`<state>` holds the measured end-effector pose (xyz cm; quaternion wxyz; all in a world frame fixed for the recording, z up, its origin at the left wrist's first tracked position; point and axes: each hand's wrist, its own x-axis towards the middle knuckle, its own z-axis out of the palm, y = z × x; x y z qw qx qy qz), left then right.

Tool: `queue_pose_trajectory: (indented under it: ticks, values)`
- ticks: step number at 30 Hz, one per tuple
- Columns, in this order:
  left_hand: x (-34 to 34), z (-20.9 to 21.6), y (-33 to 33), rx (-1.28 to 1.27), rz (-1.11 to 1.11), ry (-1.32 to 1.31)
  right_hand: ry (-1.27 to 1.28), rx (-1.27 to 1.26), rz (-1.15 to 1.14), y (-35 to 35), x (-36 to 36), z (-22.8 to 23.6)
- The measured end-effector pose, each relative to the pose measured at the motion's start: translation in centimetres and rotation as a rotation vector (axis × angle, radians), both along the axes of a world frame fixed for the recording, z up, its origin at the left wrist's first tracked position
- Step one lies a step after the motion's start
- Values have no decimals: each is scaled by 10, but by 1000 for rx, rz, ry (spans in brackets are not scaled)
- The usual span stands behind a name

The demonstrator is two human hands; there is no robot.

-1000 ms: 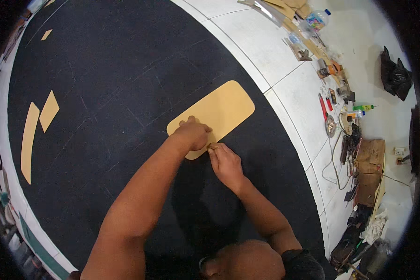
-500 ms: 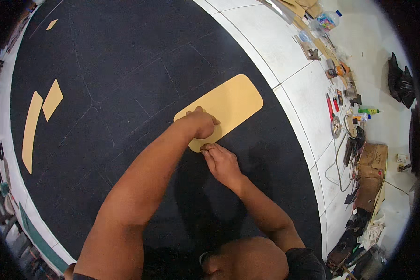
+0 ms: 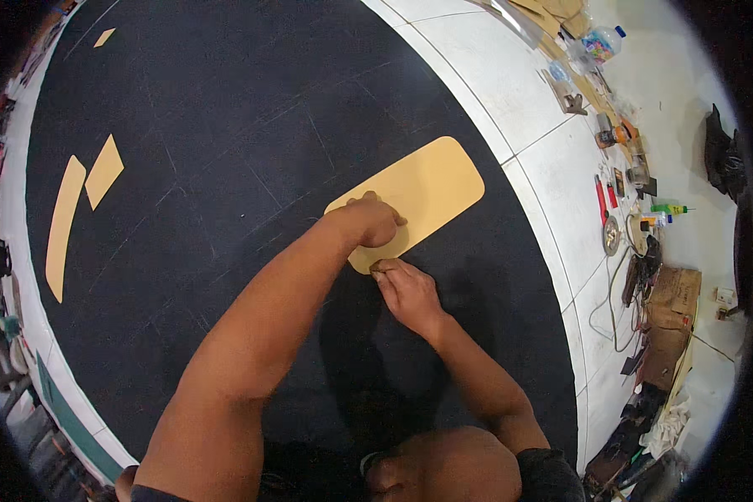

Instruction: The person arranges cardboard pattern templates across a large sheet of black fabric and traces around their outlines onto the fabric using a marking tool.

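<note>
The right hand (image 3: 410,294) is closer to the lower rounded corner of the pale-yellow, round-cornered flat panel (image 3: 431,188) than a second ago — so the work at the panel's edge seems to have shifted toward that end. The panel lies on a black, fabric-like sheet (image 3: 243,92) marked with pale lines, partly beneath the left hand (image 3: 376,222), which presses down, fingers loosely spread, grasping nothing. The right hand's fingertips meet the edge (whether they pinch something small, I cannot tell). A clear plastic bottle (image 3: 601,45) carries a colourful label — its print too small to read.

Panel (image 3: 431,188) on cloth (image 3: 217,92), other pcs (image 3: 64,234) L, box (image 3: 676,293) R.
</note>
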<state>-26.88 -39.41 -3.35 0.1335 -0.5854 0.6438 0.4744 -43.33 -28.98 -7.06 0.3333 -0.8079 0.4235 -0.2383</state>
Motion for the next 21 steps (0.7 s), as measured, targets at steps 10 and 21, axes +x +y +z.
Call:
queue_pose_trajectory:
  ticks: [10, 21]
  values:
    - [-3, 1, -2, 5, -50, -3, 34, -85, 54, 3, 6, -11]
    - [-16, 10, -14, 81, 131, -8, 77, -125, -97, -20, 40, -39]
